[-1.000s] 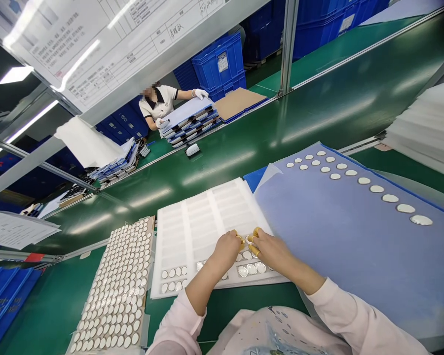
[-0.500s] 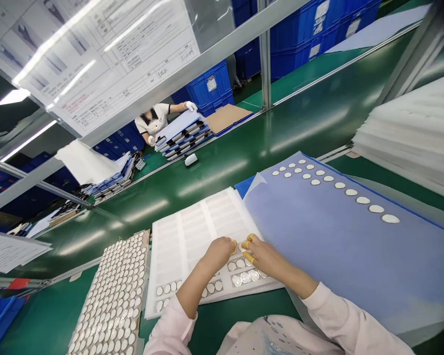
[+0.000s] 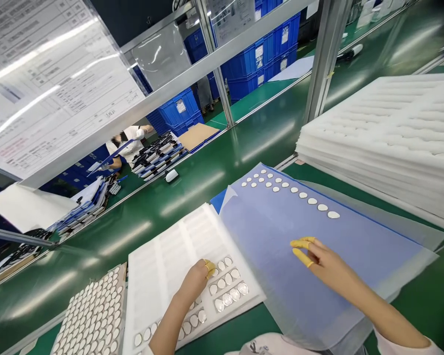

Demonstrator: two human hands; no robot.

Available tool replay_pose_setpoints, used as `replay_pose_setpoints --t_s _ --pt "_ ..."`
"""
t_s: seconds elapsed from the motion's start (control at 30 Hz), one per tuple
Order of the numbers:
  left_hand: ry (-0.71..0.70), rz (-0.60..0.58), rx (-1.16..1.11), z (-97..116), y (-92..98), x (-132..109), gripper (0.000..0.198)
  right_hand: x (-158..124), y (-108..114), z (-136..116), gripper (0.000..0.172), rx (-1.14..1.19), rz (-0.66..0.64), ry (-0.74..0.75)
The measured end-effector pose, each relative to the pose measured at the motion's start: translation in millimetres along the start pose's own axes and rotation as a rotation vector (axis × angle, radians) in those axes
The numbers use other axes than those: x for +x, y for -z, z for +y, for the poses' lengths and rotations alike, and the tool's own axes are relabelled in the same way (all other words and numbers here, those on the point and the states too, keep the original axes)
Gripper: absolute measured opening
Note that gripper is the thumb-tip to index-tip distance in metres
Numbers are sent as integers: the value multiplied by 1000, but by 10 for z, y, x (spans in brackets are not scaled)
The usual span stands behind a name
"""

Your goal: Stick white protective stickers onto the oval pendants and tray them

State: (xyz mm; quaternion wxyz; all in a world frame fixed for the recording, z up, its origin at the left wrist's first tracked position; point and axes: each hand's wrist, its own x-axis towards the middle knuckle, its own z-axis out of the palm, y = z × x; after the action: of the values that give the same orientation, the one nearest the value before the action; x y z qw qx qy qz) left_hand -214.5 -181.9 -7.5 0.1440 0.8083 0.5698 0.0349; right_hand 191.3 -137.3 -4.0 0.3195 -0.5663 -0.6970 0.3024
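My left hand (image 3: 197, 280) is over the white foam tray (image 3: 148, 266), its fingers in yellow finger cots pinched together at a row of round white discs (image 3: 225, 280). What they hold, if anything, is hidden. Over the translucent bluish film sheet (image 3: 266, 227) hovers my right hand (image 3: 323, 261), thumb and fingers apart, also in yellow cots, with nothing visible between them. Along the sheet's far edge lie several white discs (image 3: 312, 201) in rows. Some pockets near the tray's front edge hold discs with thin dark rims.
Left of the tray stands a board (image 3: 92, 310) packed with rows of discs. A tall stack of white foam trays (image 3: 377, 128) rises at the right. Beyond a metal rail (image 3: 185, 84), a co-worker in a pale shirt (image 3: 131, 138) stands by stacked blue-backed boards (image 3: 159, 155).
My right hand has moved right, off the foam tray and over the film sheet, its fingers apart. The left stays at the tray. The view has swung right; the co-worker now lifts a blue board.
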Motion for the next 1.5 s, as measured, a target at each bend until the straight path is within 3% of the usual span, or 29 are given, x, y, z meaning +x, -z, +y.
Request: replay_pose_setpoints --t_s 0.2,0.4,0.53,0.67,0.83,0.97,1.1,1.33,1.5 --pt "-105 63 89 29 -64 34 30 86 346 483 28 -40 131 -79" --pt "-134 195 103 37 -47 46 26 380 738 814 22 -181 166 -203" --pt "-187 272 61 119 56 306 28 623 781 921 14 -308 158 -313" --pt "-236 276 27 478 187 972 26 722 675 916 14 -408 137 -411" --pt "-300 131 6 1183 220 2222 23 671 551 900 21 -485 164 -466" --pt "-231 32 30 1567 146 3138 26 643 509 975 24 -492 201 -441" --pt "-173 -65 87 1727 74 3638 30 635 493 1052 28 -493 219 -419" --pt "-137 -154 71 1867 58 3782 36 629 494 1025 31 -476 210 -419" --pt "-126 -106 -99 1950 189 3574 28 639 557 971 27 -395 237 -425"
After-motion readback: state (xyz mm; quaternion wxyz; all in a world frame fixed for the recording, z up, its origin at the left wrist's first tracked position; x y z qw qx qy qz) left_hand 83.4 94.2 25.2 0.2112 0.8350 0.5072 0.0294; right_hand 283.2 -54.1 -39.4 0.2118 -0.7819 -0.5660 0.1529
